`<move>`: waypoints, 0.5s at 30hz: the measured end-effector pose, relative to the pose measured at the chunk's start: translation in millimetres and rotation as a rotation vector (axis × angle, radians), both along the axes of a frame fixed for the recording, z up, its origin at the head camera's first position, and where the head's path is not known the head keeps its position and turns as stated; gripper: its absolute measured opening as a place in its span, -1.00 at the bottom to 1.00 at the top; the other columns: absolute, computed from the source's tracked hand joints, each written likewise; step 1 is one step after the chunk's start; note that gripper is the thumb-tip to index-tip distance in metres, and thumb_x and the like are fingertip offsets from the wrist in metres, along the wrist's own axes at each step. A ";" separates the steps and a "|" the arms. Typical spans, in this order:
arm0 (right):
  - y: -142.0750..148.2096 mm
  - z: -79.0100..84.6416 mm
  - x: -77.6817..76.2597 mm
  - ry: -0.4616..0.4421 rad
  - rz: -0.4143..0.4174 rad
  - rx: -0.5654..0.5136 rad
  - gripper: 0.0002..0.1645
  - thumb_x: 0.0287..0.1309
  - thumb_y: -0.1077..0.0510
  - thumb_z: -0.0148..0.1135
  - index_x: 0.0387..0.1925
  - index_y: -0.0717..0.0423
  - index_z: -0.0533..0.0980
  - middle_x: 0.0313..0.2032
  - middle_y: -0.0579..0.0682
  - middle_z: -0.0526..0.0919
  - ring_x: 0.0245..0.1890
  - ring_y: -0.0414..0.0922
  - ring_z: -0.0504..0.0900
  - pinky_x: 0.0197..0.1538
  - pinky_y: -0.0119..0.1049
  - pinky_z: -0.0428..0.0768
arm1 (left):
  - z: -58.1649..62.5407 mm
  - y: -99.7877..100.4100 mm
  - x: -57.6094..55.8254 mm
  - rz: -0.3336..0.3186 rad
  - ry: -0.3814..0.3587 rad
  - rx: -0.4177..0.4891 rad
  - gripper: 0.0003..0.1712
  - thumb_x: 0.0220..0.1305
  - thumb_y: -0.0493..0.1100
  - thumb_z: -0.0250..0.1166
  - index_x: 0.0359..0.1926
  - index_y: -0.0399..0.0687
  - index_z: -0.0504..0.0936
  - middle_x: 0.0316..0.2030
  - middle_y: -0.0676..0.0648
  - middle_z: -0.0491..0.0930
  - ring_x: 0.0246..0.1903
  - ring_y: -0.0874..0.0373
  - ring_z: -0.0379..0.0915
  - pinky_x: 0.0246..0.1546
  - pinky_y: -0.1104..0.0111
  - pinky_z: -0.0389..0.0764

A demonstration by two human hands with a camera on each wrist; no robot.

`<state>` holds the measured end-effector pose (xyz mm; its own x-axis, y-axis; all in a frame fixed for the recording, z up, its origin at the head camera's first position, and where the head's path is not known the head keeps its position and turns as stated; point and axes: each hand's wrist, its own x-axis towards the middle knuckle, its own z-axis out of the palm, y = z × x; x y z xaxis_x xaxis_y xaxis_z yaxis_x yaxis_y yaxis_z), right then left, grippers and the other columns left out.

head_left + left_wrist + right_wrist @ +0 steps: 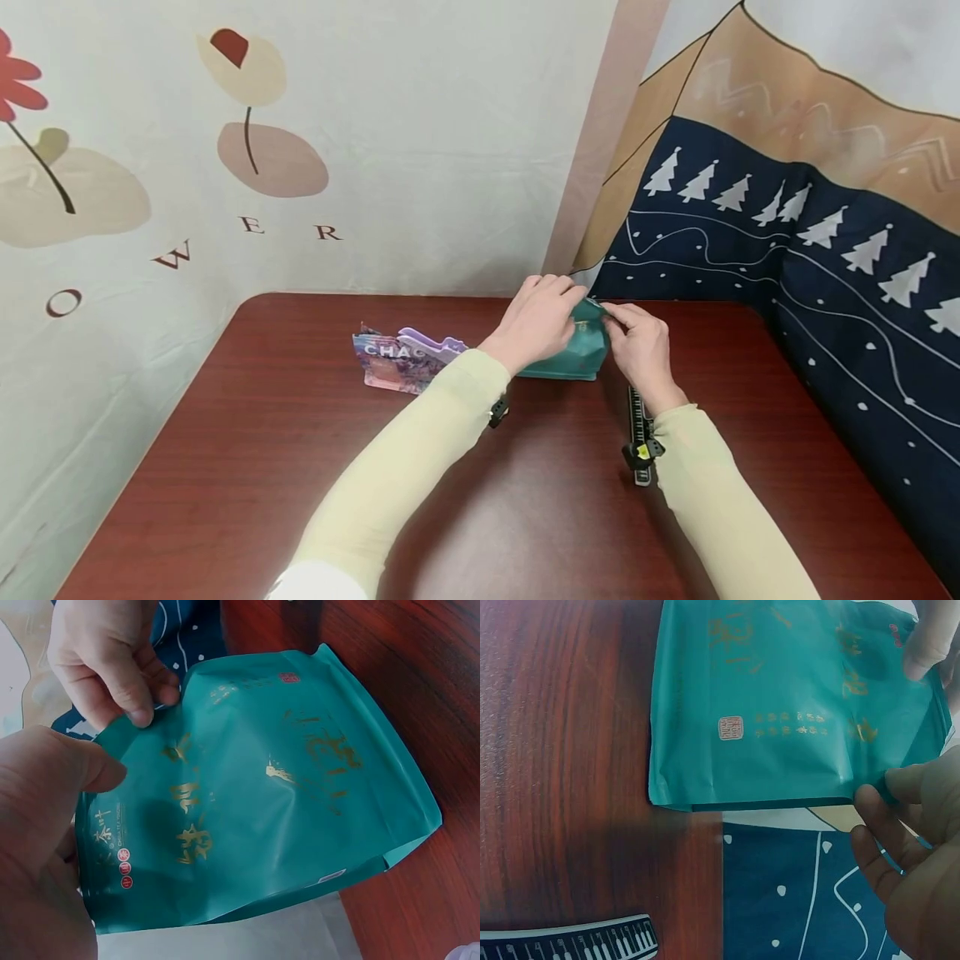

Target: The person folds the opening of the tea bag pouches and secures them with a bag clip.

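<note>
A teal tea bag (247, 787) with gold lettering stands at the back of the table, its base on the tabletop. My left hand (536, 321) grips its upper edge on the left, the thumb on the printed face in the left wrist view. At the bag's upper right corner, my right hand (643, 350) pinches the edge between thumb and fingers (881, 817). Creases run across the front of the bag. Whether its top is sealed, I cannot tell.
Left of the teal bag stands a printed pouch (390, 367) marked with large letters, a purple plastic piece (431, 343) against it. A black strip with white scale marks (640, 429) lies below my right hand. Fabric-covered walls (420, 167) border the red-brown table (262, 417).
</note>
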<state>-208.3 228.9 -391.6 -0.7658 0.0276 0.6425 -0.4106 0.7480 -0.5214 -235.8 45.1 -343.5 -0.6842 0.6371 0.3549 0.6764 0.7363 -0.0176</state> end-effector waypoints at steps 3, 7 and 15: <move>0.0 -1.7 2.0 -0.005 0.012 -0.004 -0.73 0.20 0.45 0.36 -0.07 0.27 0.75 -0.16 0.22 0.78 -0.12 0.20 0.76 -0.07 0.09 0.67 | 0.4 -0.3 -1.2 0.001 -0.026 0.014 -0.55 0.49 -0.04 0.20 0.33 0.02 0.59 0.20 -0.01 0.61 0.20 0.08 0.49 0.24 0.22 0.41; -0.8 -3.5 5.5 0.003 0.032 -0.008 -0.70 0.21 0.44 0.34 -0.03 0.25 0.74 -0.12 0.23 0.77 -0.10 0.20 0.75 -0.02 0.07 0.67 | 1.1 1.2 -1.4 0.011 -0.073 0.021 -0.53 0.56 0.09 0.13 0.33 0.07 0.61 0.20 0.01 0.61 0.21 0.10 0.47 0.28 0.23 0.38; -2.2 -8.6 8.9 0.017 0.035 0.001 -0.64 0.21 0.46 0.32 0.05 0.30 0.71 -0.10 0.25 0.75 -0.11 0.19 0.74 -0.07 0.06 0.68 | 2.9 7.1 -0.3 0.039 -0.113 0.155 -0.54 0.59 0.16 0.06 0.18 0.11 0.74 0.02 0.05 0.73 0.01 0.12 0.55 0.19 0.26 0.42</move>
<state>-199.3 226.7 -400.1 -0.7553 -0.0001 0.6554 -0.4455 0.7335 -0.5133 -236.1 52.3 -340.5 -0.7483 0.5531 0.3663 0.6387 0.7499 0.1725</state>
